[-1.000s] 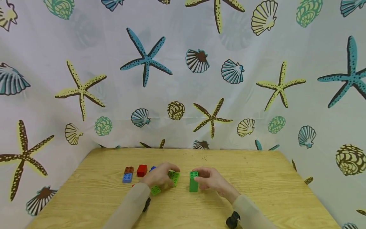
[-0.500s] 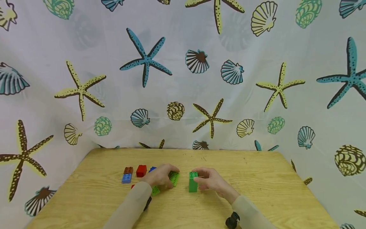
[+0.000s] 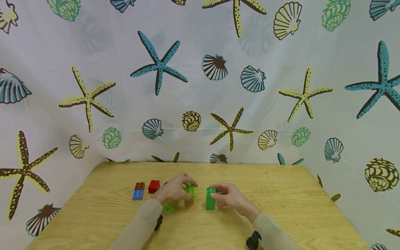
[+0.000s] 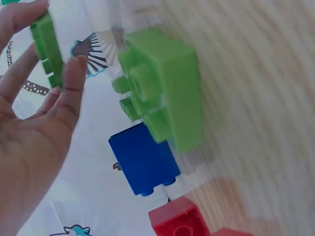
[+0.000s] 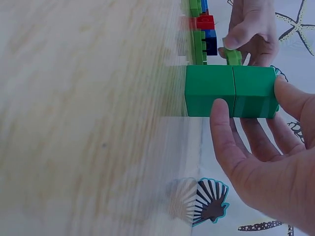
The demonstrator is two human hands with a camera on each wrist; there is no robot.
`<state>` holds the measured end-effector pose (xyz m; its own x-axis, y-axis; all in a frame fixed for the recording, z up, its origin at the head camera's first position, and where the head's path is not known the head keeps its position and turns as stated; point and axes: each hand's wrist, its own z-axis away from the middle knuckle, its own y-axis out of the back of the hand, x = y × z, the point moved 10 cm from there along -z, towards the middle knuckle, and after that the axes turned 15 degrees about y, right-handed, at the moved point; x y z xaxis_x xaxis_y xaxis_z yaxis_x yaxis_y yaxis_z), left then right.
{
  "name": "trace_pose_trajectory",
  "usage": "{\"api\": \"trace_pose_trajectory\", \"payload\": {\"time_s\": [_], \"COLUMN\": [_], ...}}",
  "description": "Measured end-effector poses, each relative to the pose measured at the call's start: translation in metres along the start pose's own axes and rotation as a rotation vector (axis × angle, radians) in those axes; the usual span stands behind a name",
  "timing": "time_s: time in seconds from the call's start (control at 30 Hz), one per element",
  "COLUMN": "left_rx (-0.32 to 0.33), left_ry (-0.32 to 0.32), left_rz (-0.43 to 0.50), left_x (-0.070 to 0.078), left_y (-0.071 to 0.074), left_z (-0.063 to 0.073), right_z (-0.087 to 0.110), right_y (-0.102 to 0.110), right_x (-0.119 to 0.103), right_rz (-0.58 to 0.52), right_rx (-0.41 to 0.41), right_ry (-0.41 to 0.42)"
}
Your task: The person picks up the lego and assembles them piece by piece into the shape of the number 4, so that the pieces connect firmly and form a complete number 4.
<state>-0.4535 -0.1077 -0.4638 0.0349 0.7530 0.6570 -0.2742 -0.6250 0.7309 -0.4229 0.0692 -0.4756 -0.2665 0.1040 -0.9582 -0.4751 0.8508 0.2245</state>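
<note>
My left hand [image 3: 173,190] pinches a light green toy brick [image 4: 49,46] by its edges, thumb on one side and fingertips on the other. In the left wrist view the brick appears off the table. My right hand [image 3: 232,198] holds a stack of two darker green toy bricks [image 5: 211,91], which stands upright on the table with studs on top [image 3: 210,199]. Fingers curl round its right side. A second light green brick [image 4: 179,93] lies on the table below my left hand, studs up.
Behind my left hand is a dark blue brick [image 4: 145,160], largely hidden in the head view. Further left are a red brick [image 3: 153,186], a brown brick [image 3: 139,186] and a lighter blue brick [image 3: 138,194]. A shell-patterned curtain [image 3: 200,97] surrounds the wooden table [image 3: 281,205].
The light green brick has risen from the table with my left hand, shifting slightly away from me. My right hand and the green stack have stayed put.
</note>
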Motion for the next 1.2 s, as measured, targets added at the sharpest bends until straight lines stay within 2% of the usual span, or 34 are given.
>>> {"api": "trace_pose_trajectory", "payload": {"time_s": [0.33,0.43,0.67,0.77,1.03,1.2], "left_rx": [0.054,0.062,0.025,0.02,0.006,-0.004], "left_ry": [-0.106,-0.096,-0.098,-0.097,-0.112,-0.103], "left_rz": [0.23,0.276,0.38,0.397,0.433,0.508], "left_x": [0.008,0.006,0.007,0.008,0.016,0.022], "left_y": [0.015,0.016,0.012,0.012,0.012,0.003], "left_z": [0.003,0.003,0.003,0.006,0.013,0.017], "right_z": [0.0,0.0,0.0,0.0,0.001,0.002], "right_y": [0.0,0.0,0.0,-0.001,-0.005,-0.007], "right_x": [-0.001,-0.001,-0.001,0.0,0.0,-0.003], "right_rz": [0.001,0.001,0.009,0.003,-0.081,-0.115], "right_rx": [-0.008,-0.006,-0.005,-0.007,-0.012,-0.007], "right_ry": [0.004,0.003,0.006,0.006,0.022,0.032]}}
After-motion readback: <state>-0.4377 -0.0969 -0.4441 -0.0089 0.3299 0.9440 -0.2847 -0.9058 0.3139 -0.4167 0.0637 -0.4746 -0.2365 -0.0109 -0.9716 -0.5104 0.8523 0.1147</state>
